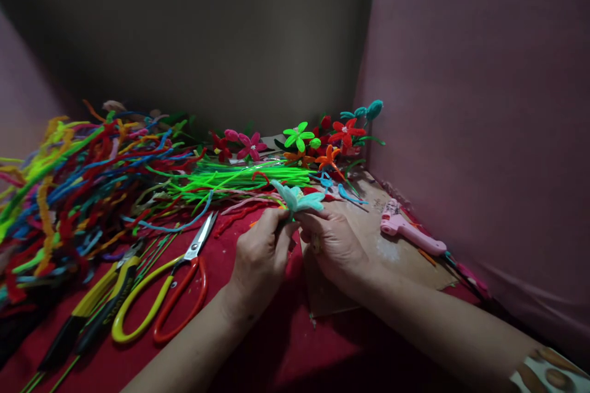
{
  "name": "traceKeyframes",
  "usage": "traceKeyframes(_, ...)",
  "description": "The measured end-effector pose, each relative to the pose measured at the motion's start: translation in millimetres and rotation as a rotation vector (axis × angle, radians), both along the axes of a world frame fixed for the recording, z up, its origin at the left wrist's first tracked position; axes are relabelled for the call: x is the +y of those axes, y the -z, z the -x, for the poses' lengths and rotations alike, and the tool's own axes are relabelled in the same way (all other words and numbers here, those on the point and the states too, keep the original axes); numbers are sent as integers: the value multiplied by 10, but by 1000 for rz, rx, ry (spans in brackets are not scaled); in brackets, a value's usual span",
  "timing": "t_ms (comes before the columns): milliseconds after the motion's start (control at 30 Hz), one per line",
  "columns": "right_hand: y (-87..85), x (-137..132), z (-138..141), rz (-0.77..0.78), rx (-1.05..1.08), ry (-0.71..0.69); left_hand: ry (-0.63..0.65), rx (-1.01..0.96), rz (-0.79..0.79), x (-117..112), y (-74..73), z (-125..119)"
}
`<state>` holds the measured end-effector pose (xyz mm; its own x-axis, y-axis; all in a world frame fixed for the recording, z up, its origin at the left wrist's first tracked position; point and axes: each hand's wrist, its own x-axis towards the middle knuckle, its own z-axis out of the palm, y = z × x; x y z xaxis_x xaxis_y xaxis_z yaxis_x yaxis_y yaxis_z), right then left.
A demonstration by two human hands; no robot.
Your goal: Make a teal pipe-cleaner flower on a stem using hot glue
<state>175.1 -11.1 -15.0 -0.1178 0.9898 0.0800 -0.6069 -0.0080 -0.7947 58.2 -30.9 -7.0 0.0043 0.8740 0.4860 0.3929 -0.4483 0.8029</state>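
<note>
A mint-green pipe-cleaner flower [299,199] stands up between my two hands, its petals spread above the fingertips. My left hand [262,252] pinches it from the left at its base. From the right, my right hand [338,244] closes its fingers on the same flower just under the petals. The flower's base and any stem are hidden behind the fingers. Close behind it lies a bundle of bright green pipe cleaners [239,179]. Beneath my right hand is a brown cardboard sheet [387,258].
On the red cloth [276,350] to the left lie scissors [184,279] and pliers [99,304]. A heap of coloured pipe cleaners [83,190] fills the far left. Finished flowers [299,135] stand at the back. A pink glue gun [410,230] rests right, beside the pink wall [483,135].
</note>
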Motion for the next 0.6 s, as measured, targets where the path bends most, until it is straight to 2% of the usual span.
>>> traceKeyframes(233, -54, -30, 5, -137, -86, 52, 134, -356, 243, 12, -127, -16)
traceKeyframes(400, -81, -30, -36, -210, -73, -85, 330, -607, 392, 4, -165, 10)
traceKeyframes(500, -89, -15, -61, -196, -35, -106, 427, -690, 509, 24, -144, 28)
traceKeyframes(600, -82, 1, -66, -110, -35, -134, 500, -736, 614, 74, -105, 47)
